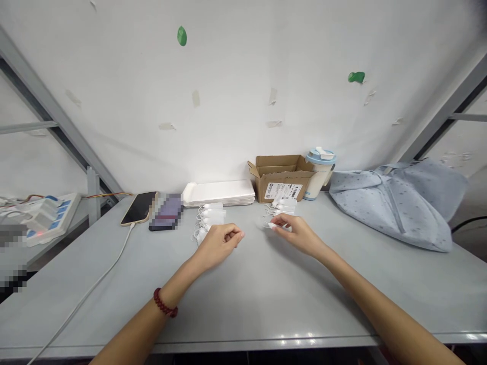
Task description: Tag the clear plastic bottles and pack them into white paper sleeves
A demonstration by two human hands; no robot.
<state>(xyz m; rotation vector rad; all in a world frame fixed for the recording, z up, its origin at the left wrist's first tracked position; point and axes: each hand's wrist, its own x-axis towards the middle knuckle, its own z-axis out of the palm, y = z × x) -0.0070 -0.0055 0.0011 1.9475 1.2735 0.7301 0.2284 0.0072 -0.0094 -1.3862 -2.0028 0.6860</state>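
White and small, a looped tag sits between the thumb and fingers of the right hand, which are clamped on its near end just in front of the cardboard box. From where I stand, the left hand has its fingers curled in together, thumb laid alongside, and nothing shows in its grip; it hovers or rests, I can't say which, in front of the box and off to its left.

Right by the box's front wall lies a short row of similar white tags, their thin loops pointing left. Left of the box, partly covered by the left hand, lies another row of tags, and behind that a stack of white cards or envelopes reaches nearly to the box's left side.

I judge the step in hand to be handling one tag singly, though lifting or laying it down I cannot tell. The next move seems to call for a light pinch and care that the loop doesn't snag its neighbours.

Farther out, a lidded cup stands at the box's right, with pale blue cloth beyond; two phones lie well left of the box.
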